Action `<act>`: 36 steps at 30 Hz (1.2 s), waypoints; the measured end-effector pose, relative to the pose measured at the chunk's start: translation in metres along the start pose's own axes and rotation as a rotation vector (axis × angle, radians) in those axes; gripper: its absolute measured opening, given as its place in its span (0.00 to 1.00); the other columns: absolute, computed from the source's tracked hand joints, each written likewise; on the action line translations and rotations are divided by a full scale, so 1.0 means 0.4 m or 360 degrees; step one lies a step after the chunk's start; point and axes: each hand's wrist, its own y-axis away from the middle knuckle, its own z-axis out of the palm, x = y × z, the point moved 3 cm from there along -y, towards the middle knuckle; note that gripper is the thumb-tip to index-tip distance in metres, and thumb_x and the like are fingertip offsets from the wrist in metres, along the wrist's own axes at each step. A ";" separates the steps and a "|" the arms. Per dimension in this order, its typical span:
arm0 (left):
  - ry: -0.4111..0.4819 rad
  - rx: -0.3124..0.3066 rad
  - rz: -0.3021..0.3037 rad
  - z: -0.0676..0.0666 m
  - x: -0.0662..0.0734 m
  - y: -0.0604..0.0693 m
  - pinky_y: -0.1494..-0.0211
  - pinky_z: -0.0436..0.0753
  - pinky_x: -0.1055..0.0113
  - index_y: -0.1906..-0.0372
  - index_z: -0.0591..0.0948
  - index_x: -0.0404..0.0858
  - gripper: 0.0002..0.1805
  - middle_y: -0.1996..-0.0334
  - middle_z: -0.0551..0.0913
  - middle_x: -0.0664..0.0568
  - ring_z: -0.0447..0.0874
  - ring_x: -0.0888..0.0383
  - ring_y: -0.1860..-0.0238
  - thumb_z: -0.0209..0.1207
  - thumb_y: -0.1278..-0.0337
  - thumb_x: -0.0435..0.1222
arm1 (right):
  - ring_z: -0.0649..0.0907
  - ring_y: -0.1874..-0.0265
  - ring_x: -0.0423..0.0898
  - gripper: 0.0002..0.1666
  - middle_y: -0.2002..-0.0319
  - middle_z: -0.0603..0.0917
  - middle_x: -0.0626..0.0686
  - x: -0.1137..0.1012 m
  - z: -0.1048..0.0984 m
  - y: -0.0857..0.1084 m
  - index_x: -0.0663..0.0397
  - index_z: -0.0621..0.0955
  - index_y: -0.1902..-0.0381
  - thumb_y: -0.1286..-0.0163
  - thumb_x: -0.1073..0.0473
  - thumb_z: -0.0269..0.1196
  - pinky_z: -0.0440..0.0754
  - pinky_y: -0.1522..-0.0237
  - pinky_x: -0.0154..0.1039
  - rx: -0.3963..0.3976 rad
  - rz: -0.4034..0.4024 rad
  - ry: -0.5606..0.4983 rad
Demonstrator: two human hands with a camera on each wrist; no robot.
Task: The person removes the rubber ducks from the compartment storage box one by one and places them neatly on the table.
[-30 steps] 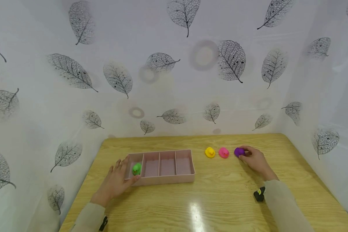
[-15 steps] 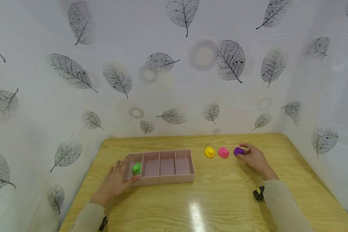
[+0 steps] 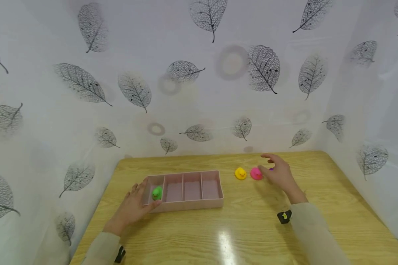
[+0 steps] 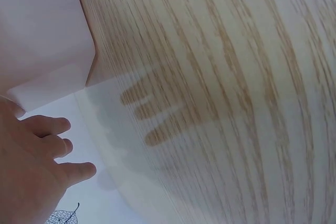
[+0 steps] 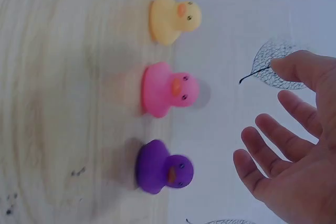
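Note:
My left hand (image 3: 129, 209) rests at the left end of a pink tray (image 3: 192, 205) with several compartments. Its thumb touches the front wall; in the left wrist view, fingers (image 4: 77, 172) stretch loosely beside the tray wall (image 4: 42, 30). A green rubber duck (image 3: 157, 192) sits in the leftmost compartment. My right hand (image 3: 280, 176) hovers over the table with fingers spread and nothing held. Below it a purple rubber duck (image 5: 161, 167) stands mostly hidden in the head view. To its left are a pink rubber duck (image 3: 256, 173) and a yellow rubber duck (image 3: 240, 173), in a row.
The wooden table (image 3: 192, 235) has a white curtain (image 3: 199, 103) with leaf prints along its back and sides. A small black device (image 3: 284, 216) is at the right sleeve, and another black piece (image 3: 120, 254) at the left sleeve.
My right hand has let go of the purple duck, opened, lifted and moved left toward the pink duck. The left hand and tray have stayed in place.

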 end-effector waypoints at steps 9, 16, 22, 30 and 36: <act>0.0026 0.0028 0.0012 0.009 -0.002 0.002 0.24 0.58 0.22 0.14 0.45 0.37 0.57 0.20 0.62 0.32 0.55 0.22 0.21 0.58 0.30 0.64 | 0.80 0.39 0.65 0.31 0.33 0.80 0.63 -0.098 0.058 -0.016 0.58 0.77 0.30 0.27 0.56 0.69 0.80 0.42 0.63 -0.0088 -0.0154 -0.0189; 0.0039 0.0015 0.0010 0.013 -0.005 0.000 0.25 0.58 0.20 0.14 0.46 0.37 0.57 0.21 0.63 0.30 0.56 0.21 0.22 0.57 0.30 0.64 | 0.82 0.43 0.62 0.28 0.36 0.83 0.61 -0.194 0.141 -0.028 0.54 0.80 0.32 0.28 0.56 0.70 0.84 0.47 0.59 -0.0144 -0.0357 -0.0214; 0.0045 0.0000 -0.0008 0.011 -0.003 -0.001 0.25 0.58 0.20 0.14 0.46 0.37 0.57 0.20 0.62 0.32 0.56 0.22 0.21 0.57 0.30 0.65 | 0.84 0.46 0.59 0.28 0.38 0.85 0.59 -0.259 0.202 -0.032 0.55 0.81 0.34 0.31 0.57 0.72 0.86 0.48 0.60 -0.0208 -0.0444 -0.0255; 0.0021 0.0005 -0.0026 0.009 -0.001 0.000 0.24 0.59 0.22 0.14 0.47 0.36 0.57 0.21 0.63 0.31 0.57 0.23 0.21 0.57 0.31 0.65 | 0.84 0.44 0.62 0.28 0.39 0.86 0.57 -0.328 0.266 -0.020 0.54 0.82 0.34 0.31 0.62 0.71 0.86 0.45 0.58 -0.0347 -0.0427 -0.0371; 0.0034 0.0008 -0.0024 0.011 0.000 0.000 0.24 0.58 0.21 0.14 0.47 0.37 0.57 0.21 0.63 0.31 0.56 0.22 0.21 0.57 0.31 0.65 | 0.85 0.44 0.59 0.27 0.38 0.87 0.54 -0.379 0.309 -0.015 0.52 0.83 0.35 0.30 0.58 0.73 0.88 0.45 0.50 -0.0437 -0.0439 -0.0411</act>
